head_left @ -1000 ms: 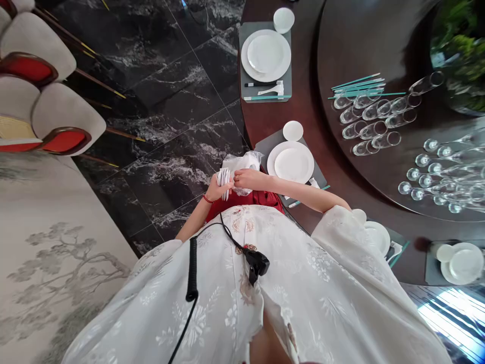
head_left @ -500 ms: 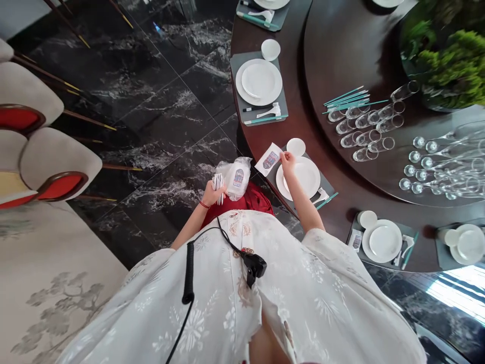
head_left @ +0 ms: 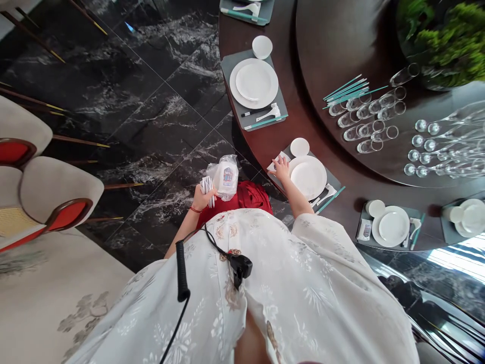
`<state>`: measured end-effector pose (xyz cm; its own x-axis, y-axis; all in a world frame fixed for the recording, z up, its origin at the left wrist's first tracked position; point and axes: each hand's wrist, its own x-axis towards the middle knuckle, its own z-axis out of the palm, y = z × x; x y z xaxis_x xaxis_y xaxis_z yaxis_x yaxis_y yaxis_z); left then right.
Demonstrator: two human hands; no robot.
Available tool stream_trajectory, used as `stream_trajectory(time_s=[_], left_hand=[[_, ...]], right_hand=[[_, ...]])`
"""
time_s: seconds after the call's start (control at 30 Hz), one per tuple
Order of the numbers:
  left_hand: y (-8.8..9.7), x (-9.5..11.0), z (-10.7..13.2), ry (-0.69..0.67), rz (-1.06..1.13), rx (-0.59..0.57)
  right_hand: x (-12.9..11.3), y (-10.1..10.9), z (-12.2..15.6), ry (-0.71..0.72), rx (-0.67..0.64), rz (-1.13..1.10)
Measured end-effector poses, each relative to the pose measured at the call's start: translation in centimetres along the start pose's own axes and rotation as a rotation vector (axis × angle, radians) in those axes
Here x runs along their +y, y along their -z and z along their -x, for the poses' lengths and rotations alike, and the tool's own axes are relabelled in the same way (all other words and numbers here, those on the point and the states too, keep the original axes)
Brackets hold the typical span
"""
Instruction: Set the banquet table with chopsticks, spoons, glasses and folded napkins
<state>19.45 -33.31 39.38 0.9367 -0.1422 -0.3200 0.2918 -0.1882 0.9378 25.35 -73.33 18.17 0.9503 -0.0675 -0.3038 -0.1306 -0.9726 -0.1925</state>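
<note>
Dark marble floor (head_left: 151, 116) runs along the left of a curved dark-wood counter (head_left: 242, 35), which carries five grey place mats. The left hand (head_left: 202, 198) clenches a bundle of white sachets (head_left: 207, 191) and a clear plastic bag (head_left: 225, 177) holding a printed packet. The right hand's fingers (head_left: 283, 162) rest on a paper sachet (head_left: 273, 167), grip unclear, on the near mat (head_left: 329, 186), just left of a white plate (head_left: 308, 177).

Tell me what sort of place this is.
Probably a restaurant banquet room: a round dark wood table with a central turntable holds white plates on grey mats and rows of glasses, with upholstered dining chairs on a polished marble floor.
</note>
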Motion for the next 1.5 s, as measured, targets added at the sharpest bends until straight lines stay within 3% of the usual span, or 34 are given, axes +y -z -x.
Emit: stream_trajectory(time_s=[0.2,0.27,0.33,0.4,0.47,0.57,0.67,0.8,0.97,1.07,1.17,1.33,1.43,1.5], left_hand=[[-0.8,0.0,-0.9,-0.051,0.014,0.006],[-1.4,-0.2,-1.3,-0.063,0.027,0.024],[-2.0,-0.6,-1.5,-0.077,0.048,0.031],[-2.3,-1.0,-1.6,-0.089,0.068,0.028],[-2.4,-1.3,-1.6,-0.102,0.074,0.024],[-2.4,-1.0,-1.4,-0.104,0.053,0.004],[-2.4,-0.5,-0.9,-0.107,0.016,-0.048],[-2.4,-0.9,0.1,-0.153,-0.010,-0.091],[-0.6,-2.3,-0.7,-0.206,-0.023,-0.083],[1.3,-2.4,-2.3,-0.212,-0.050,-0.104],[2.4,-1.8,-4.1,-0.249,-0.100,-0.130],[2.2,-0.8,-6.1,-0.278,-0.278,-0.212],[2.2,-1.0,-6.5,-0.235,-0.228,-0.138],[2.6,-1.1,-6.6,-0.190,-0.162,-0.094]], right_hand=[[2.4,1.9,1.9,-0.039,-0.038,-0.037],[0.8,3.4,2.5,-0.082,0.066,-0.137],[-2.7,5.0,3.4,-0.052,0.235,-0.300],[-7.6,6.6,4.7,0.125,0.368,-0.484],[-12.7,8.3,6.1,0.452,0.361,-0.593],[-18.8,10.6,7.4,0.973,0.131,-0.495],[-21.9,11.9,7.7,1.173,-0.083,-0.214],[-23.2,12.4,8.6,1.198,-0.149,0.084],[-22.5,13.2,8.2,1.266,0.005,0.149],[-20.9,13.6,5.7,1.316,0.177,-0.116],[-19.9,13.3,3.7,1.265,0.317,-0.512],[-21.6,13.0,3.4,1.155,0.290,-0.805],[-21.1,13.3,0.9,0.880,0.390,-1.055],[-18.6,12.9,-2.4,0.590,0.549,-1.229]])
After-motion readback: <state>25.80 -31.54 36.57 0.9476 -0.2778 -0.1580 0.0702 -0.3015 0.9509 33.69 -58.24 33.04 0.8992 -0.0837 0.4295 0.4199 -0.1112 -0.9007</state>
